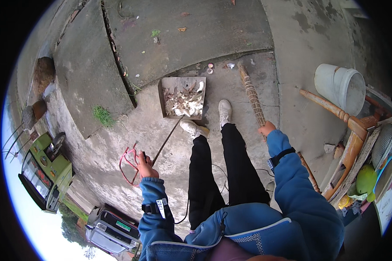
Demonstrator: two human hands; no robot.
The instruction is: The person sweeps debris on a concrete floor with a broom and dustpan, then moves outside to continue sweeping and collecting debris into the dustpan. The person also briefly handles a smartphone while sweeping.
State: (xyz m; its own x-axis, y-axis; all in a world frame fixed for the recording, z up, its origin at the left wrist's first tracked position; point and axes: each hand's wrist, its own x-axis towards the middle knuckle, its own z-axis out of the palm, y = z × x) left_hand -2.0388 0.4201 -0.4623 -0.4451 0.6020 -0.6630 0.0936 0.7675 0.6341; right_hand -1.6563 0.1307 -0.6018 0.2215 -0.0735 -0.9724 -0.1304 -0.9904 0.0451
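My left hand (147, 166) is closed around the upper end of a thin dark rod, the handle of a dustpan (162, 101). A loop of pink-red cord (127, 170) hangs beside that hand. The square dustpan rests on the concrete in front of my left shoe, holding white peel-like scraps (188, 104) and dry brown leaves. My right hand (267, 128) grips one end of a broom (252, 96), a long bundle of stalks bound round with cord. It slants forward and a little left, its far end near the ground. The fingers of both hands are partly hidden.
Small scraps (210, 68) lie ahead of the dustpan. A long crack (117, 61) runs through the concrete at the left. On the right are a white bucket (352, 89), a turned wooden frame (357, 130) and piled goods. A green vehicle (52, 165) and a car (113, 228) stand left.
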